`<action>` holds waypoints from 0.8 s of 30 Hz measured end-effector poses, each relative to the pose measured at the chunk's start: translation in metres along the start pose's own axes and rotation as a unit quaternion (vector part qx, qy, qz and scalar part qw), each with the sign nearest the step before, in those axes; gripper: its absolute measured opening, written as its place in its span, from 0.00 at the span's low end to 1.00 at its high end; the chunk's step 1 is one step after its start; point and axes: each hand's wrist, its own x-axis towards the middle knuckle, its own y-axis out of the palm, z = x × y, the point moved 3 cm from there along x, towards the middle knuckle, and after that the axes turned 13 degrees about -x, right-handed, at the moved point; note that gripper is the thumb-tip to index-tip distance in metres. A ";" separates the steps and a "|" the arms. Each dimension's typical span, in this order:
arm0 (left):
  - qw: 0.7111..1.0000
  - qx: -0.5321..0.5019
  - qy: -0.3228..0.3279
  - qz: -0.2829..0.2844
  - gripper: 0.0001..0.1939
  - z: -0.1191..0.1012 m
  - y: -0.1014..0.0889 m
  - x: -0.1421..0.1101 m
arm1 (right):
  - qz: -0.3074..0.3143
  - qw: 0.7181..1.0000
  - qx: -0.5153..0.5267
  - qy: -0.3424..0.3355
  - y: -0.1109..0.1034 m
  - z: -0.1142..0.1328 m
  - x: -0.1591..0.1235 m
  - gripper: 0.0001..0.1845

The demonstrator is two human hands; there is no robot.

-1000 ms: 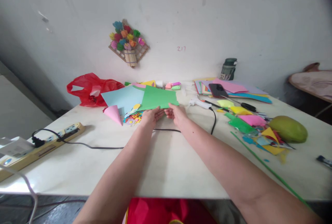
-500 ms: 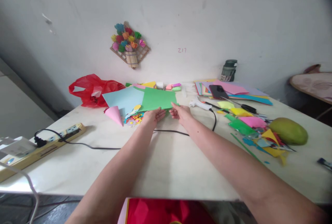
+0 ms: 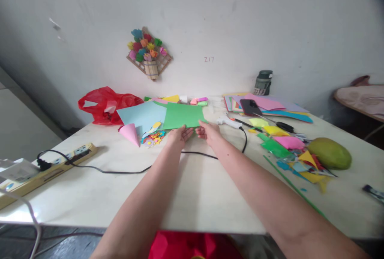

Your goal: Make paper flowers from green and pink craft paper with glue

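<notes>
A green paper sheet [image 3: 183,116] lies on the white table [image 3: 192,187], partly over a light blue sheet [image 3: 141,114]. Both my arms reach far across the table to it. My left hand [image 3: 179,135] pinches the sheet's near edge at the left. My right hand [image 3: 208,131] pinches the same edge at the near right corner. A pink paper cone [image 3: 131,133] and small coloured paper cutouts [image 3: 153,137] lie just left of my left hand.
A black cable [image 3: 198,154] runs under my arms to a white glue gun [image 3: 228,121]. A power strip [image 3: 51,169] sits at left, a red plastic bag [image 3: 105,104] behind. At right: paper sheets with a phone [image 3: 248,106], scraps [image 3: 288,143], a green fruit [image 3: 329,153].
My hands have stayed on the green sheet's near edge, the right one shifting slightly right toward the corner. The view has tilted a little.
</notes>
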 end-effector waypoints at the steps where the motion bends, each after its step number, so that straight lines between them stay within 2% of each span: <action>1: 1.000 0.001 0.002 -0.002 0.03 0.000 0.000 -0.001 | 0.003 1.000 -0.006 0.002 0.000 0.000 0.000 0.07; 15: 1.000 -0.003 0.022 0.003 0.03 0.001 -0.001 0.000 | 0.024 0.999 -0.031 0.020 -0.001 0.004 -0.006 0.08; 22: 0.999 -0.030 0.003 0.012 0.05 0.004 -0.003 0.005 | 0.007 1.000 -0.008 0.014 -0.003 0.004 -0.005 0.09; 24: 0.999 -0.030 0.006 0.019 0.05 0.004 -0.003 0.006 | 0.019 1.000 -0.003 0.023 -0.004 0.005 -0.004 0.09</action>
